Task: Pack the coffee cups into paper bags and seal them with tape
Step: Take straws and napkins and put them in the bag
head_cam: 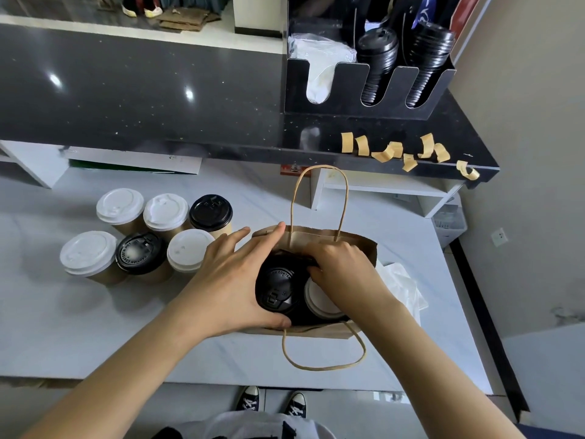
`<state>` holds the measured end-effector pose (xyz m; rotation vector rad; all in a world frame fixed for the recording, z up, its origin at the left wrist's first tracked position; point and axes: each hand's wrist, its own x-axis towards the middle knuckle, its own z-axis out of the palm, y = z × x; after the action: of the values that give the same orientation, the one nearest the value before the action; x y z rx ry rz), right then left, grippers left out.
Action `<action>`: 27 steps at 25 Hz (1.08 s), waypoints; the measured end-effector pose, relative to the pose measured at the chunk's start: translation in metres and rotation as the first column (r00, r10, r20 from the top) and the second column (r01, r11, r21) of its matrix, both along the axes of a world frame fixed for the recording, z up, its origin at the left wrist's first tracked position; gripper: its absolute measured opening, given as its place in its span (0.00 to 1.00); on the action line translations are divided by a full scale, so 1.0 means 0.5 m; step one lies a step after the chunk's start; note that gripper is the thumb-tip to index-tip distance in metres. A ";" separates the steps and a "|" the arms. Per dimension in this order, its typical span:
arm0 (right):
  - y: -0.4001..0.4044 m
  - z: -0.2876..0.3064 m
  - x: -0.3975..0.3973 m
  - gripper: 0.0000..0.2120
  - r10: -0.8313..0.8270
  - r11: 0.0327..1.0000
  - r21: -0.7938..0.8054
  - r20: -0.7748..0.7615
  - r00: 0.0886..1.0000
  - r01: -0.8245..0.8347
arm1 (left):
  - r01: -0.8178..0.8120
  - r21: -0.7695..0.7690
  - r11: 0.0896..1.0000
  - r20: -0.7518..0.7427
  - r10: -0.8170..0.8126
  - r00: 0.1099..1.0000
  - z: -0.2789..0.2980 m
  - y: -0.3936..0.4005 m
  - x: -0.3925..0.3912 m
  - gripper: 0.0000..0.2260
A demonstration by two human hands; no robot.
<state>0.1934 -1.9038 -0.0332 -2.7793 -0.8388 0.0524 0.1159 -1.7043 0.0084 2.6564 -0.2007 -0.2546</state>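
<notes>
Left hand (232, 280) fingers spread, holding bag (319, 332) mouth open; right hand (340, 267) fingers curled inside on black-lidded cup (277, 289), white-lidded cup (321, 301) beside; six cups (145, 236) left

Six cups (148, 236) left of bag (316, 239)

Both bare forearms in from bottom edge, converging toward centre. Left hand (234, 280) palm down, fingers spread and near straight, index and middle reaching forward, thumb hooked round underneath at the near side. Right hand (342, 267) palm down, wrist bent, fingers curled under and tucked down out of sight, knuckles up. Hands close together, not touching. Whether right fingers pinch anything: cannot tell. Two feet in dark sneakers below, between the forearms.
</notes>
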 end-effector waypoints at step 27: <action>-0.104 0.083 -0.036 0.05 -0.192 0.862 0.458 -0.102 0.976 0.217 | 0.026 0.033 0.999 0.046 -0.027 0.999 -0.039 0.020 0.028 0.54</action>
<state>0.1753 -1.9557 0.0081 -2.3758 -0.4586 -0.1011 0.1298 -1.6946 -0.0112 2.6955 -0.2492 -0.2061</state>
